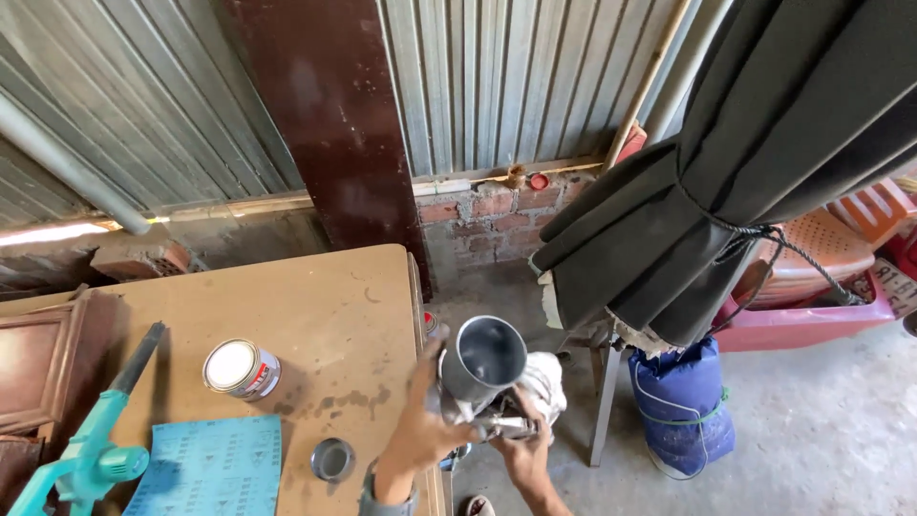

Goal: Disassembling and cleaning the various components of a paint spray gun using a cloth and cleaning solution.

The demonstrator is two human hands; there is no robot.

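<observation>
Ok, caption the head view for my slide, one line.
Both hands, left hand and right hand, hold a metal cup with a white rag beside a wooden table.

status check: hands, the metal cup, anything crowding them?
Left hand gripping the metal cup at its side. Right hand under it, on the metal fitting and white rag. Table edge alongside; small lid and tin apart, on the table.

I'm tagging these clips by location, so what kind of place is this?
Probably a small home workshop or shed for wood finishing: corrugated metal walls, a worn wooden worktable with a tin can and sandpaper sheet.
</observation>
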